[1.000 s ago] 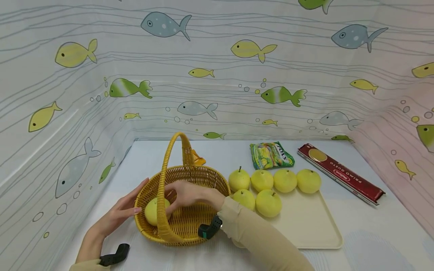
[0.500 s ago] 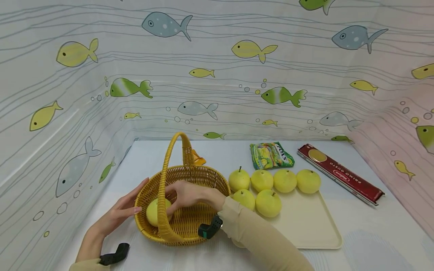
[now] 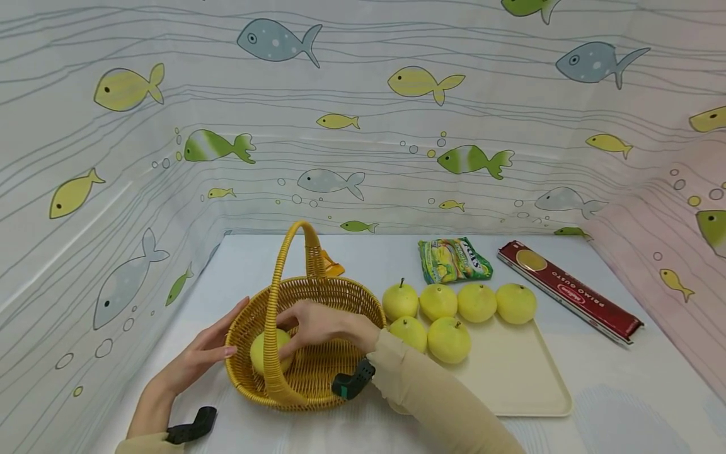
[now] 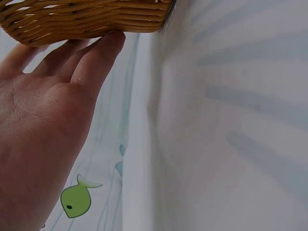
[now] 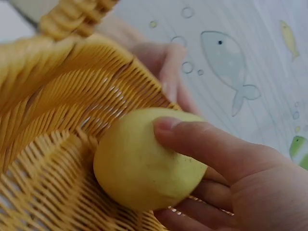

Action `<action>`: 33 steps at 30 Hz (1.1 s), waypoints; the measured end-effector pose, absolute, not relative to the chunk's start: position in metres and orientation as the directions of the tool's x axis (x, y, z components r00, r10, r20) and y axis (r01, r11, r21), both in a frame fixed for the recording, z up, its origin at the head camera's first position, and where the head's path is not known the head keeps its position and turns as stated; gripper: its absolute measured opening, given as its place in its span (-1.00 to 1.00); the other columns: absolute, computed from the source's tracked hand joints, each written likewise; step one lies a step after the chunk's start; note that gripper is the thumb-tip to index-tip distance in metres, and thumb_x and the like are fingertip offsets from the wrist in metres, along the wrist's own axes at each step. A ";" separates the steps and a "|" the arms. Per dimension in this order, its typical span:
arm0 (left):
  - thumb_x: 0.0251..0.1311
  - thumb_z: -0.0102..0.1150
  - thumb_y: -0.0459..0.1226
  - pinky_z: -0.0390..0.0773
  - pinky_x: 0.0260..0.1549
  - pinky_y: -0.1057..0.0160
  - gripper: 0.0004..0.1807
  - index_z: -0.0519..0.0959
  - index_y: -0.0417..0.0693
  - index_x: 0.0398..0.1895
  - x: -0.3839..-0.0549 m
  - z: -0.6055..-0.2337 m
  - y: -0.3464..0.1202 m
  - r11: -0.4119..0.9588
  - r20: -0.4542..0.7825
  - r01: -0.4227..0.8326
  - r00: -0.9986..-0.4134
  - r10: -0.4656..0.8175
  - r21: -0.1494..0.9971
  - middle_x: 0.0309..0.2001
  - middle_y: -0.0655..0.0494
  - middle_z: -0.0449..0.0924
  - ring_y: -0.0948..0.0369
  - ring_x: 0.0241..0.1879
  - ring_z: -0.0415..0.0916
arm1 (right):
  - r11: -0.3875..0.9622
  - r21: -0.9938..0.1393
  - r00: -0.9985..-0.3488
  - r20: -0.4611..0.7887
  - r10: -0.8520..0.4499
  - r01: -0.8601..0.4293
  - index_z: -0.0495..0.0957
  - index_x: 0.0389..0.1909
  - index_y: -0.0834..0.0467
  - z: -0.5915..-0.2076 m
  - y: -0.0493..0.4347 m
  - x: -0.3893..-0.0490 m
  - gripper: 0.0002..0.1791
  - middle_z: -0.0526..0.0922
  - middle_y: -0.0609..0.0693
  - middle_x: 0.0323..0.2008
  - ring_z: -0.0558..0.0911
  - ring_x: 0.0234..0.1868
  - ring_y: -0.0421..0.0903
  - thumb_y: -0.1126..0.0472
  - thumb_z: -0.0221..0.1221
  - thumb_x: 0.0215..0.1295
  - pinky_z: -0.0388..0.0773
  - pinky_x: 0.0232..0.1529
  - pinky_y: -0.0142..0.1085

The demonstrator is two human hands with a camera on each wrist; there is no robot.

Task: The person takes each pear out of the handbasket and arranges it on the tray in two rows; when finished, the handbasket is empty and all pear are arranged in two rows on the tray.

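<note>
In the head view, a yellow wicker basket (image 3: pixel 317 378) with a tall arched handle stands left of centre. Inside its left part, my right hand (image 3: pixel 317 325) holds a round yellow pear (image 3: pixel 258 354), partly hidden behind the handle. The right wrist view shows the thumb on top of the pear (image 5: pixel 139 163) and the fingers curled beneath it. My left hand (image 3: pixel 195 362) touches the outside of the basket's left wall, thumb near the rim. In the left wrist view its extended fingers (image 4: pixel 98 62) lie against the wicker (image 4: pixel 91 19).
Several more yellow pears (image 3: pixel 476 302) sit in two rows on a cream tray (image 3: pixel 510 378) right of the basket. Behind them lie a green candy bag (image 3: pixel 455 260) and a long red spaghetti pack (image 3: pixel 570 290). An orange object (image 3: pixel 332 265) shows partly behind the basket.
The pear in my right hand has shifted slightly rightward inside the basket. My left hand stays at the basket's side.
</note>
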State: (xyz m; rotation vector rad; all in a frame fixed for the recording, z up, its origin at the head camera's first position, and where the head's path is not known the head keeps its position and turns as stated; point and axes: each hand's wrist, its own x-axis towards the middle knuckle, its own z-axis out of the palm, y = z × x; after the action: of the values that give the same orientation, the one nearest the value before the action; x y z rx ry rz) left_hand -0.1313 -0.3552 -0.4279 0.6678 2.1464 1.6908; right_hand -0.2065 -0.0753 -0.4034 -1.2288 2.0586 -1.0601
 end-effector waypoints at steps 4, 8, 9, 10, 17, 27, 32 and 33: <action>0.33 -0.14 -0.39 0.18 0.18 0.54 -0.16 -0.19 0.03 0.64 -0.130 -0.429 -0.356 0.201 0.027 0.159 -0.844 0.535 0.966 0.64 0.14 -0.32 0.64 0.46 -0.07 | 0.295 -0.857 -0.525 -0.035 -0.851 -0.422 0.61 0.20 0.06 -0.398 -0.069 -0.208 -0.41 0.71 -0.23 0.02 0.62 0.06 -0.37 0.02 0.46 0.12 0.49 0.11 -0.46; 0.33 -0.14 -0.40 0.14 0.19 0.56 -0.16 -0.19 0.03 0.64 -0.131 -0.431 -0.356 0.207 0.024 0.156 -0.849 0.527 0.966 0.64 0.13 -0.33 0.65 0.46 -0.09 | 0.294 -0.858 -0.554 -0.013 -0.832 -0.421 0.57 0.25 0.05 -0.389 -0.059 -0.208 -0.35 0.70 -0.26 0.02 0.60 0.02 -0.38 -0.05 0.44 0.13 0.51 0.05 -0.46; 0.33 -0.14 -0.40 0.14 0.20 0.56 -0.16 -0.19 0.03 0.64 -0.131 -0.431 -0.356 0.206 0.025 0.156 -0.849 0.527 0.966 0.64 0.12 -0.34 0.64 0.46 -0.10 | 0.296 -0.854 -0.562 -0.005 -0.827 -0.428 0.58 0.25 0.04 -0.387 -0.056 -0.207 -0.35 0.69 -0.28 0.01 0.60 0.01 -0.38 -0.06 0.44 0.12 0.51 0.04 -0.46; 0.33 -0.14 -0.40 0.13 0.20 0.56 -0.16 -0.19 0.03 0.64 -0.132 -0.431 -0.356 0.206 0.025 0.156 -0.849 0.527 0.966 0.64 0.12 -0.34 0.64 0.47 -0.11 | 0.301 -0.847 -0.572 0.004 -0.820 -0.437 0.59 0.23 0.02 -0.385 -0.052 -0.207 -0.36 0.69 -0.30 -0.01 0.59 0.00 -0.38 -0.08 0.44 0.12 0.51 0.03 -0.45; 0.31 -0.12 -0.40 0.12 0.19 0.57 -0.15 -0.17 0.01 0.63 -0.133 -0.430 -0.355 0.211 0.038 0.174 -0.849 0.527 0.962 0.64 0.14 -0.31 0.64 0.47 -0.12 | 0.326 -0.864 -0.673 0.020 -0.739 -0.383 0.66 0.12 -0.06 -0.374 -0.030 -0.202 -0.41 0.69 -0.35 -0.11 0.63 -0.05 -0.34 -0.15 0.47 0.03 0.52 0.03 -0.38; 0.30 -0.11 -0.39 0.10 0.19 0.59 -0.14 -0.17 0.00 0.63 -0.132 -0.430 -0.354 0.209 0.044 0.180 -0.847 0.529 0.961 0.64 0.13 -0.31 0.62 0.48 -0.13 | 0.333 -0.875 -0.764 0.062 -0.642 -0.351 0.60 0.22 -0.02 -0.367 -0.007 -0.188 -0.30 0.67 -0.24 0.08 0.60 0.12 -0.29 -0.13 0.48 0.02 0.47 0.16 -0.33; 0.30 -0.13 -0.42 0.10 0.19 0.59 -0.15 -0.17 -0.01 0.63 -0.132 -0.430 -0.355 0.197 0.057 0.189 -0.844 0.533 0.962 0.64 0.13 -0.31 0.62 0.49 -0.15 | 0.321 -0.883 -0.779 0.076 -0.622 -0.343 0.62 0.19 0.02 -0.366 0.002 -0.180 -0.34 0.69 -0.18 0.08 0.61 0.13 -0.26 -0.05 0.50 0.02 0.52 0.10 -0.37; 0.30 -0.13 -0.43 0.10 0.20 0.59 -0.15 -0.17 -0.01 0.63 -0.131 -0.431 -0.355 0.192 0.061 0.193 -0.842 0.536 0.962 0.64 0.12 -0.32 0.62 0.49 -0.15 | 0.326 -0.883 -0.784 0.074 -0.616 -0.339 0.62 0.18 0.02 -0.366 0.004 -0.178 -0.34 0.69 -0.17 0.08 0.61 0.13 -0.25 -0.05 0.50 0.01 0.53 0.08 -0.37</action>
State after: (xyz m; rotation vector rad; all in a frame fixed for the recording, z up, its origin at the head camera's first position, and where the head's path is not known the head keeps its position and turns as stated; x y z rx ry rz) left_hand -0.1314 -0.3550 -0.4305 0.6920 2.1830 1.6941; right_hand -0.1785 0.0040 -0.3663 -0.8607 2.3187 -1.4409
